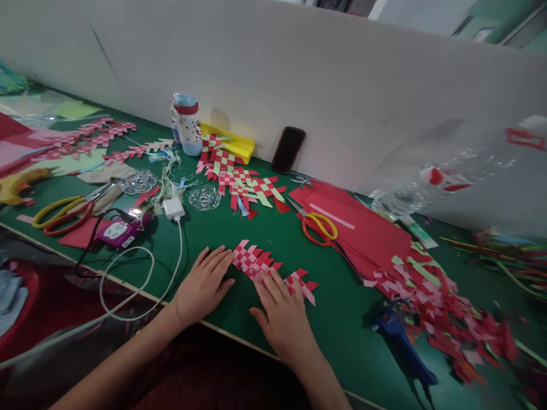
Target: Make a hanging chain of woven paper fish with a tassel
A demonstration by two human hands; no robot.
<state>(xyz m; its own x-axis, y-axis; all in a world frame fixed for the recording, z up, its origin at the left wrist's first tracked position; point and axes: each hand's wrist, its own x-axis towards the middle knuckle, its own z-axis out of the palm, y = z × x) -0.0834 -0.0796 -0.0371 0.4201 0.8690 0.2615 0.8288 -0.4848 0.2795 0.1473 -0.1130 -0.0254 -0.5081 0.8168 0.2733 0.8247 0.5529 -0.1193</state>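
A woven paper fish [250, 259] in red and pink lies flat on the green table in front of me. My left hand [204, 287] rests beside its left end, with outstretched fingers touching or nearly touching the paper edge. Across its right part lies my right hand [282, 319], palm down, fingers extended and covering the middle. More woven red and pink paper [302, 282] shows past the right fingertips; whether it belongs to the same piece is hidden. Both hands are open, with nothing gripped.
Behind lie finished-looking woven fish [233, 176], scissors [318, 226] and red paper sheets [359, 213]. Paper scraps [453, 313] and a blue glue gun [399, 339] are at right. At left are larger scissors [64, 213], a purple power strip [122, 229], a white cable [177, 250] and a bottle [188, 125].
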